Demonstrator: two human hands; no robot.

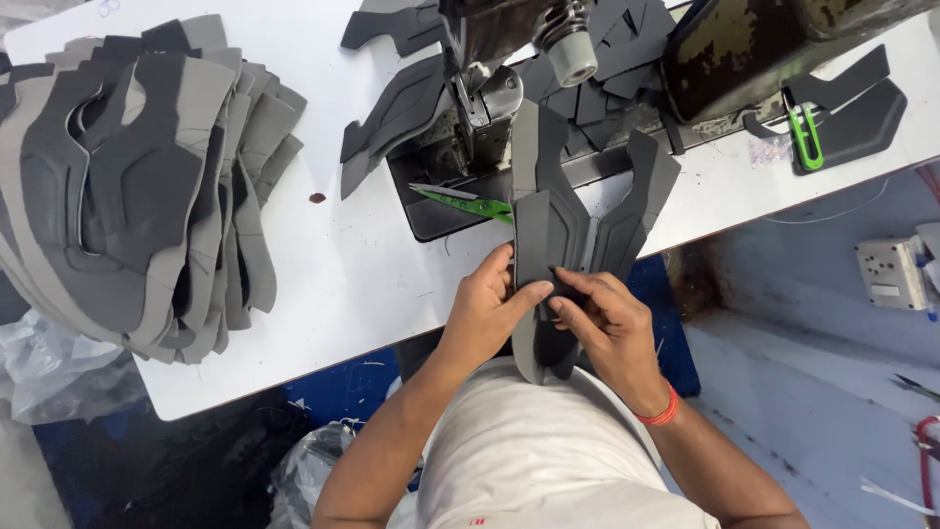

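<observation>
**Two hands pinch a grey cut piece at the table edge**

The left hand (487, 306) is partly closed on a long grey shoe piece (546, 230), its thumb laid across the top face and its fingers curled around the piece's left edge. The right hand (609, 323) meets it from the other side, fingers bent, with the fingertips (556, 306) pressing on the same piece just beside the left thumb. Both hands grip it; neither is spread flat.

The piece lies lengthwise away from the person, its near end hanging over the edge of the white table (362, 274) above the person's lap, its far end reaching up to the sewing machine (490, 93). A second grey wing of the piece (636, 211) angles out to the right.

Both forearms come up from the bottom of the view and converge, wrists nearly level, elbows out. The right wrist wears an orange band (662, 411).

Green-handled scissors (460, 201) lie on the machine bed just left of the piece. A tall stack of grey cut pieces (137, 176) sits well apart at the left end of the table. A green clipper (805, 132) rests on dark pieces at the right.
</observation>
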